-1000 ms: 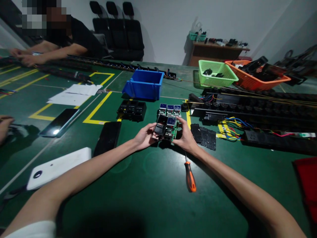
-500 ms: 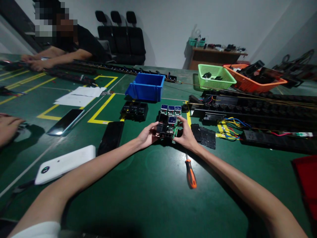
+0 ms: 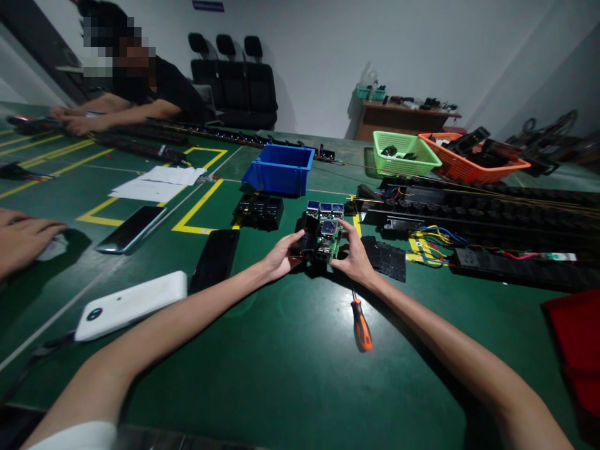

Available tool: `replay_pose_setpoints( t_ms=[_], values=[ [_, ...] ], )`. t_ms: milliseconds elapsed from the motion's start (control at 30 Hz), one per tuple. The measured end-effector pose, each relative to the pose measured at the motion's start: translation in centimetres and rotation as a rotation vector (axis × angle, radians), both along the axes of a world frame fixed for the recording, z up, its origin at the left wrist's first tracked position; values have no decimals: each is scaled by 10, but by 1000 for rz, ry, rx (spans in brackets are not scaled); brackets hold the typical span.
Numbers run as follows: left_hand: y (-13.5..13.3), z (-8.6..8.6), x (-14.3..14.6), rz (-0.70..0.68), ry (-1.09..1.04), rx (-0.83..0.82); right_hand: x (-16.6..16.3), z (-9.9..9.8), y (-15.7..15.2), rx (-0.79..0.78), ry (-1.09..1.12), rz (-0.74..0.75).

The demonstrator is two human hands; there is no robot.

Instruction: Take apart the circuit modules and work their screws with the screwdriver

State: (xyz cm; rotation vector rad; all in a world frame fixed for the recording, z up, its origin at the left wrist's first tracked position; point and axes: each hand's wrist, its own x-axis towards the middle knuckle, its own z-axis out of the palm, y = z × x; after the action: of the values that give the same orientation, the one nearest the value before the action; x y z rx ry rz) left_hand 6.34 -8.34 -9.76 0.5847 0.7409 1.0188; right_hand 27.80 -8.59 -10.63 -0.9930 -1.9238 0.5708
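Housing (image 3: pixel 309 234), boxy black plastic, gripped by left fingers (image 3: pixel 295 237); green circuit board (image 3: pixel 327 242) with square display (image 3: pixel 329 227), gripped between right fingers (image 3: pixel 347 227).

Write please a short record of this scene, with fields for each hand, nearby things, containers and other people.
Left hand: holds a black housing
Right hand: holds a green circuit board, beside the housing
Beyond the hands: three small modules with bluish tops
Near the right forearm: orange-and-black screwdriver, lying on the green table
Containers: blue bin, light green basket, orange basket
Other people: a seated person in a dark top, far left; another person's hand, left edge
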Motion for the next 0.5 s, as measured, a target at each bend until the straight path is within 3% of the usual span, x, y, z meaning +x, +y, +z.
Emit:
replay_pose_setpoints(
  t_ms=[200, 500],
  values=[
    [0, 1, -2, -86, -90, 15, 0, -1, 1, -22, 65, 38],
    [-4, 1, 4, -96, -83, 113, -3, -5, 5, -94, 146, 129]
  ],
)
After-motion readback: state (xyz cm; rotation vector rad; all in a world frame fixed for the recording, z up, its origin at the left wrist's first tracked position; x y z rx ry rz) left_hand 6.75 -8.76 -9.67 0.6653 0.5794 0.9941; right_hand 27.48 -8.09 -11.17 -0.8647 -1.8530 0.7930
